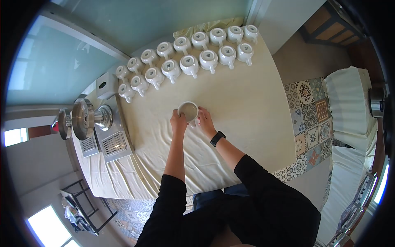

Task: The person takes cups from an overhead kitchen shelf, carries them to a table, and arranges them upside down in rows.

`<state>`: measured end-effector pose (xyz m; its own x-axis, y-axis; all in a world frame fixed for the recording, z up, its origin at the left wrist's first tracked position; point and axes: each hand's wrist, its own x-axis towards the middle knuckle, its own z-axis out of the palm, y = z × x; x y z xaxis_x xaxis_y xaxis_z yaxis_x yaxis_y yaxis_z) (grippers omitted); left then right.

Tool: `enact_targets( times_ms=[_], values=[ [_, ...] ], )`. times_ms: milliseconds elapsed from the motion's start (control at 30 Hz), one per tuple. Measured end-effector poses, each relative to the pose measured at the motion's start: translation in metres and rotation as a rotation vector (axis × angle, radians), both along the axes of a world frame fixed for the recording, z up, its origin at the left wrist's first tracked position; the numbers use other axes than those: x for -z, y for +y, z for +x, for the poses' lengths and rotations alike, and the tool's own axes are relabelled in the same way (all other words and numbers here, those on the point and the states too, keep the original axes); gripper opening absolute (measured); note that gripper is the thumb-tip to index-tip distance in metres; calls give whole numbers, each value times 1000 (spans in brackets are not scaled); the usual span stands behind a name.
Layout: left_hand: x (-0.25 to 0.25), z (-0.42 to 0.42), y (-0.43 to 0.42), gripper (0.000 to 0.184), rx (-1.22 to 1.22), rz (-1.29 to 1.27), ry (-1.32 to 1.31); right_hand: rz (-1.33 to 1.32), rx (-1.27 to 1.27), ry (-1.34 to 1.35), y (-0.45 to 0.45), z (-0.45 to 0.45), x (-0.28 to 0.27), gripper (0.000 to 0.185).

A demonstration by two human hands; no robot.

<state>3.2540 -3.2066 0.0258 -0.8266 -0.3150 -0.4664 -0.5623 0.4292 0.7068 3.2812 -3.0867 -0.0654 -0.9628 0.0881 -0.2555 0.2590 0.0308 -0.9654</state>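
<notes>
Near the middle of the table I hold a white cup [188, 111] with its open side facing up. My left hand [178, 122] is closed on the cup's left side, the thumb at its rim. On the right side, my right hand [205, 121] has its fingers curled against the cup, close to the handle that points toward me. Beyond my hands, white cups [189, 65] stand upside down in two rows, their handles mostly toward me and dark marks on their bases.
A cream cloth [255, 111] covers the table, wrinkled at the near left. Metal dispensers [84, 119] with drip trays [114, 144] stand at the left beside a tissue box [107, 85]. Frosted glass panels [144, 20] rise behind. Patterned floor tiles [310, 111] and another cloth-covered table [349, 103] lie to the right.
</notes>
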Motion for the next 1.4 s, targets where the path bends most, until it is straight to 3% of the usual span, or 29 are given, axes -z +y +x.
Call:
enact_targets(
  times_ms=[100,200,300,433,567,600,700,833,967,1067,1200,1400],
  values=[
    [18,0,6,31,-25,77,23,-292,-163,-218,21,-4,-1,51],
    [15,0,28,36,11,141,24,-652,1,-489,45,-1,-38,63],
    [17,3,70,42,94,174,137,-901,145,-647,80,-3,-109,71],
    [26,8,117,47,264,31,210,-1033,97,-338,135,-1,-88,53],
    [44,12,130,42,461,360,269,-1099,132,-323,187,4,-85,45],
    [49,21,128,40,571,237,345,-1086,184,-334,199,5,-89,44],
    [45,48,130,45,592,-187,363,-897,364,-235,235,-10,-88,44],
    [59,59,122,47,805,-518,497,-515,462,54,275,-73,-101,54],
    [57,61,124,48,792,-522,473,117,408,380,312,-146,-79,71],
    [60,59,122,48,800,-529,484,598,390,530,332,-187,-57,73],
    [59,60,122,48,791,-521,473,745,335,530,332,-210,-55,73],
    [59,59,122,48,790,-529,475,702,285,470,329,-222,-38,75]
  ],
)
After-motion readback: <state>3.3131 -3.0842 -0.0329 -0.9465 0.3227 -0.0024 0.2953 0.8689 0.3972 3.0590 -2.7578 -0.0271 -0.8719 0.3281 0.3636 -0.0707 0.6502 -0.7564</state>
